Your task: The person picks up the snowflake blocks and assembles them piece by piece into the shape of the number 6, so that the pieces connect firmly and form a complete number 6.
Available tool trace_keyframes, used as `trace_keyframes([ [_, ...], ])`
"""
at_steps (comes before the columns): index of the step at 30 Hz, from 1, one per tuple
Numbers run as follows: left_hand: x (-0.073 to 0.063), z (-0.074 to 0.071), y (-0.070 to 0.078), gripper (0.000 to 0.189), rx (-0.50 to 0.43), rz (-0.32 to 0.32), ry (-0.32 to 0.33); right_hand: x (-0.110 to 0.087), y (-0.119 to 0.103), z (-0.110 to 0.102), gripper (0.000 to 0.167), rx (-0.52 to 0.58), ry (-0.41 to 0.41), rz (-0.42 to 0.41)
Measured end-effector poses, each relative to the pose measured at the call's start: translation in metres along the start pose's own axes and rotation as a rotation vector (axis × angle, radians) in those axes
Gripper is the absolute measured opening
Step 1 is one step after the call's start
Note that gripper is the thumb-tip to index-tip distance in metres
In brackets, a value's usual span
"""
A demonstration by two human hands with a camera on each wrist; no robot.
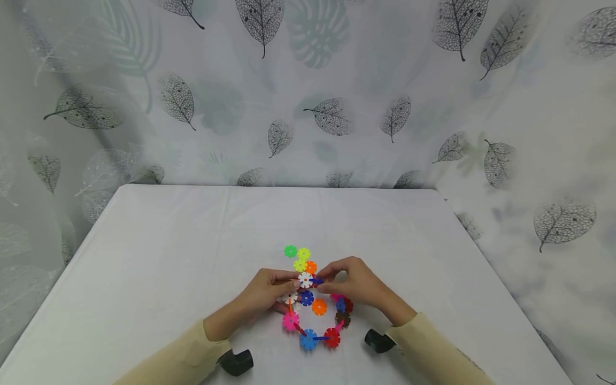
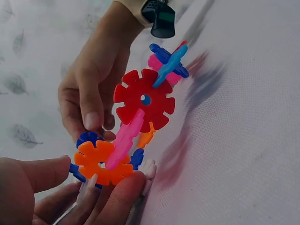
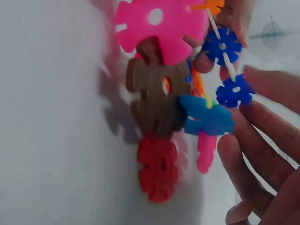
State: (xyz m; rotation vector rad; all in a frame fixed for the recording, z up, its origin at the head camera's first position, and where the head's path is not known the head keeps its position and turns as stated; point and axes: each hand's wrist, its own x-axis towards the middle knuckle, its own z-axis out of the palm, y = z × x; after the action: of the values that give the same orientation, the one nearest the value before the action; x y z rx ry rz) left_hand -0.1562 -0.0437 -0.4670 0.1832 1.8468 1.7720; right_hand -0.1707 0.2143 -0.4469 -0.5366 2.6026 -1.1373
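Note:
A loop of notched plastic snowflake discs [image 1: 308, 339], slotted into one another in several colours, stands on the table between the hands. My left hand [image 1: 269, 291] grips its far left part, thumb beside a white disc [image 1: 305, 279]. In the left wrist view, its fingers lie around an orange disc [image 2: 102, 163] with a pink disc [image 2: 125, 139] slotted into it. My right hand [image 1: 355, 279] pinches a small blue disc [image 3: 236, 91] between thumb and fingers. In the right wrist view, a white disc links that one to another blue disc [image 3: 222, 46].
Beyond the hands, a green disc [image 1: 291, 251], yellow discs [image 1: 303, 253] and an orange disc [image 1: 310, 267] extend toward the back. The white-covered table [image 1: 168, 240] meets a leaf-print curtain [image 1: 216, 107] behind. Black wrist devices [image 1: 237, 363] hang by both sleeves.

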Motion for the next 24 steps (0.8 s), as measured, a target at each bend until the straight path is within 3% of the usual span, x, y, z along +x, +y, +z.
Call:
trace_keyframes([
  [5,0.000,-0.003,-0.002,0.046,-0.006,0.000,-0.002,-0.005,0.005,-0.011,0.034,0.037,0.072,0.033],
  [14,-0.003,-0.014,0.000,0.046,0.019,-0.002,0.013,-0.016,0.029,-0.021,0.035,0.056,0.267,0.087],
  [24,-0.003,-0.026,0.003,0.042,0.069,-0.022,0.040,-0.027,0.046,-0.022,0.031,0.060,0.271,0.160],
])
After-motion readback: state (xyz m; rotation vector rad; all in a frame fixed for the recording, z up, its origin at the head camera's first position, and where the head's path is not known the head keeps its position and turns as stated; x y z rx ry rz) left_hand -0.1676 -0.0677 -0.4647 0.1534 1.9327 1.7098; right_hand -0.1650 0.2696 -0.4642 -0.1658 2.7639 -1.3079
